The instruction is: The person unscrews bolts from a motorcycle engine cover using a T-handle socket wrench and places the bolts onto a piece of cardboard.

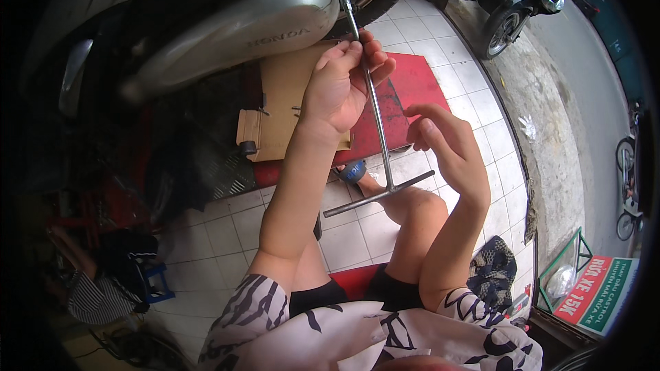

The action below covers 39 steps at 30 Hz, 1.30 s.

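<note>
A long T-handle socket wrench (379, 124) slants down from the motorcycle, its socket end reaching the front end of a silver engine side cover (275, 20). My left hand (347, 75) is closed on the upper part of its shaft, between thumb and fingers. Whatever the socket meets is too small and dark to make out. To the right of the shaft, my right hand (450, 144) hovers with loosely bent fingers and holds nothing. The crossbar (337, 210) hangs free of both hands, over my knees.
Below the motorcycle, a cardboard sheet (289, 86) with small metal parts lies on a red platform (419, 79). White floor tiles (491, 124) surround it. A striped-shirted person (103, 299) is at the lower left. A parked scooter (509, 20) and a signboard (598, 292) stand on the right.
</note>
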### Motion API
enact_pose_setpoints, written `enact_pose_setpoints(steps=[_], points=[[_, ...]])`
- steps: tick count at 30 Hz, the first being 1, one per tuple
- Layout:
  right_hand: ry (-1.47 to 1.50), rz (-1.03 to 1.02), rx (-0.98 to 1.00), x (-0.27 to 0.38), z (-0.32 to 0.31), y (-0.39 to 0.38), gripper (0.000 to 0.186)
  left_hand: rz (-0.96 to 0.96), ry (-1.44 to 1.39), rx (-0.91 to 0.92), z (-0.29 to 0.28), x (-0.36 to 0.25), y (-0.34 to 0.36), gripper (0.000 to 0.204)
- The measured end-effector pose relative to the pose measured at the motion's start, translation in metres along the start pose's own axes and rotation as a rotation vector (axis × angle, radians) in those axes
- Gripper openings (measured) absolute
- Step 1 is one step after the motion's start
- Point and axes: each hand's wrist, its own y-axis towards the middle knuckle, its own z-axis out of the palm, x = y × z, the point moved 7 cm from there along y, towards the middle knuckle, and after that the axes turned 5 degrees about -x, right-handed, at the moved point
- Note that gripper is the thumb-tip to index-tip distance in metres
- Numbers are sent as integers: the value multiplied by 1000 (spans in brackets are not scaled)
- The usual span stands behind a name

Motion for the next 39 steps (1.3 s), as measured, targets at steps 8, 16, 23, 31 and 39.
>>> enact_pose_setpoints(steps=[8,16,23,31,39], points=[[805,345,143,-88,84,24,32,483,1021,-215,6,-2,-4,13],[1032,401,-80,-121,56,31,34,1400,2084,-454,56,-55,-28,18],[1104,404,-122,-132,40,37,35,1596,2335,-568,68,-70,11,19],[1054,505,-100,-134,43,36,33,1633,2440,-550,72,-74,26,10],[697,570,-144,-149,33,37,33,1235,2324,-446,-3,-23,-63,9]])
